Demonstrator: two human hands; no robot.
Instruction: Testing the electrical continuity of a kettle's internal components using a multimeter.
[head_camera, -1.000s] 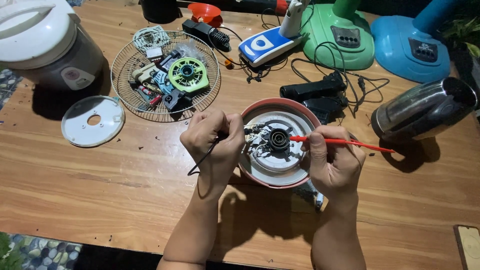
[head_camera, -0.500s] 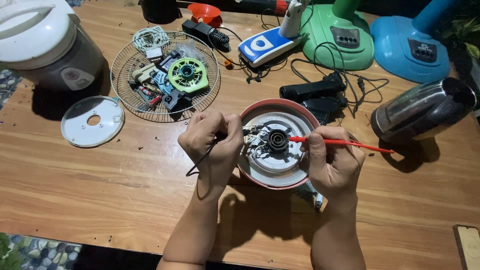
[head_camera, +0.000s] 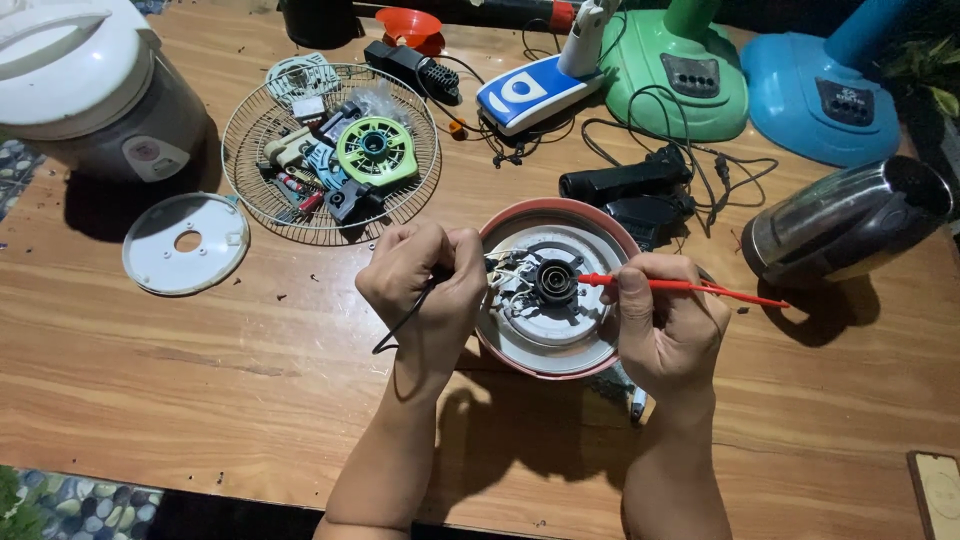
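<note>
Both bare forearms are reaching up from the near edge, running roughly side by side and leaning slightly toward each other; the left hand (head_camera: 425, 285) is curling into a loose fist, knuckles facing up, fingers bunching tightly together at the tips, wrist bending a little inward; the right hand (head_camera: 668, 325) is sitting just across from it, back turned upward, thumb lying straight along the top and pressing against the curled fingers in a pinching grip; the two hands are staying apart, not touching.

Head-worn view, steeply down, close over wooden table (head_camera: 200, 380)
</note>
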